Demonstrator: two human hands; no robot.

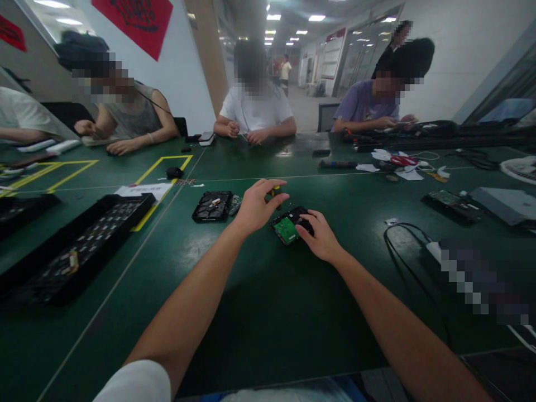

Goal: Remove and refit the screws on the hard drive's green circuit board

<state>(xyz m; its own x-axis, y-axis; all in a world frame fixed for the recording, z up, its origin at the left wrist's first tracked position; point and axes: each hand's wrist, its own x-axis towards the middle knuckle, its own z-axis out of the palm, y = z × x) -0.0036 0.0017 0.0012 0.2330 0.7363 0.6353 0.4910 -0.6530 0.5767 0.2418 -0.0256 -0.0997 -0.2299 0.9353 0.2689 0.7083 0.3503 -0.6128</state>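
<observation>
A hard drive (pixel 287 229) with a green circuit board lies tilted on the table in front of me. My right hand (pixel 320 234) grips its right side, thumb on the near face and fingers over the far edge. My left hand (pixel 262 205) is just left of and above the drive, thumb and fingers curved around a small yellow-and-black screwdriver (pixel 275 191). Its lower end is partly hidden by the thumb. To the left sits an open black square casing (pixel 212 206) with small parts inside, and beside it a small green circuit board (pixel 235 205).
A long black tray (pixel 79 245) holding small parts stands at left, near yellow tape markings. On the right are another drive-like device (pixel 452 205), a grey metal box (pixel 505 204), a cable (pixel 387 245) and paper scraps (pixel 408 172). Several people sit across the green table (pixel 268 312).
</observation>
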